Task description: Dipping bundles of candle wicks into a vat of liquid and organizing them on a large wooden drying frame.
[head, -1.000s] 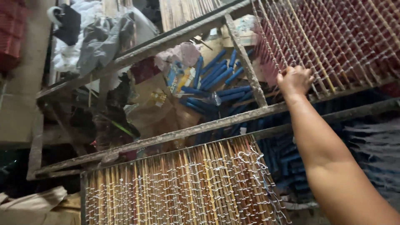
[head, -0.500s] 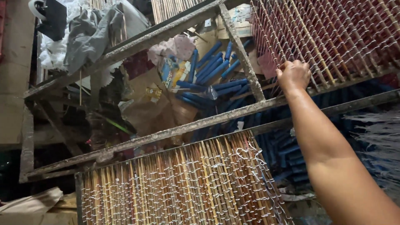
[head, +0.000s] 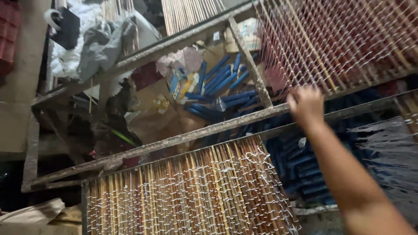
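Cluttered workshop, wooden rack, right hand blurred at the rail — grip unclear, left hand unseen.

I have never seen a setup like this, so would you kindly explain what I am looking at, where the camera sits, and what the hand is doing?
There is no machine here: a person works with bare hands, and the single camera is worn on the head, looking down along the arm. Only the right hand shows; the left is out of view. It reaches out to a rough wooden rail that belongs to an open frame of beams, at the lower edge of a rack of thin reddish sticks strung side by side with white cord. The hand is blurred, so whether it grips the rail or a stick cannot be told. Nearer the camera lies a second rack of pale sticks, bound the same way. Under the frame lie blue tubes, crumpled bags and cardboard.
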